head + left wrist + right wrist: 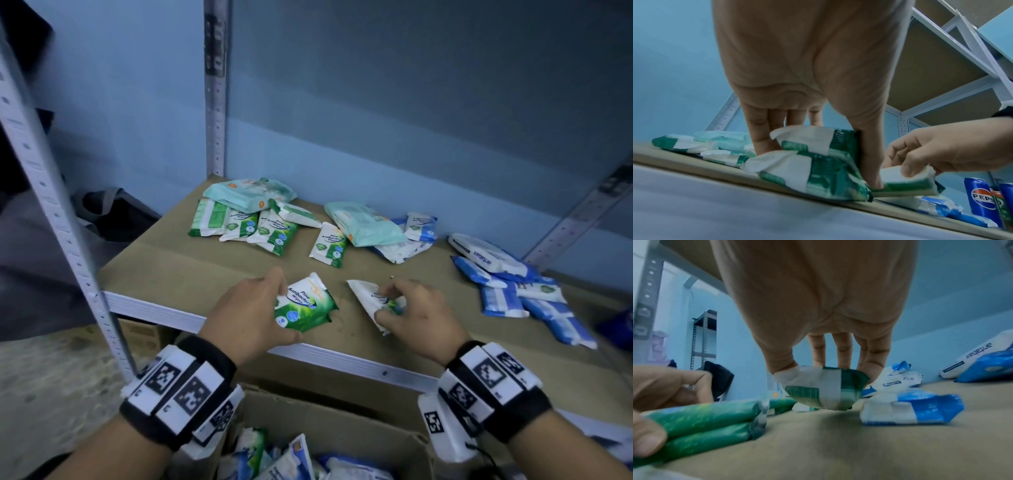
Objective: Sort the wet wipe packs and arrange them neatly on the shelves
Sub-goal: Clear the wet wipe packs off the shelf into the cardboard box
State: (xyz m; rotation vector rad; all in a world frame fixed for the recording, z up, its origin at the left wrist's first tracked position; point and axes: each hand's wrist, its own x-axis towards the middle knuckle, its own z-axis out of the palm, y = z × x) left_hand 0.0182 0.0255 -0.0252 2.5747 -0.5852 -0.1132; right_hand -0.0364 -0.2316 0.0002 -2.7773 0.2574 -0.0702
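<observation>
Down at the bottom edge, closest of all, sits an open cardboard box (pixel 329 442) with more soft packs jumbled inside, and both marker-banded wrists reach over it to the brown board shelf (pixel 191 274). Left hand (pixel 251 313) grips a pair of green packs (pixel 303 305), stacked one on the other, thumb at one edge and fingers at the other; the wrist view shows the two glossy pillows squared together, probably so they go down as one tidy unit. Right hand (pixel 412 317) pinches a single green-and-white pack (pixel 371 301), thumb and fingertips curled round it, and the right wrist view has it lifted just clear of the board, its crimped foil end sagging. Likely it joins the green group. Sorting by colour looks well under way: loose green packs (pixel 253 226) lie heaped at the back left with a larger pale mint pack (pixel 250 193) on top, while blue packs (pixel 520 294) crowd the right side. All of it is limp, crinkly film with sealed fin ends, so stacks may slide. Cola cans (pixel 982 199) stand beyond the blue ones.
</observation>
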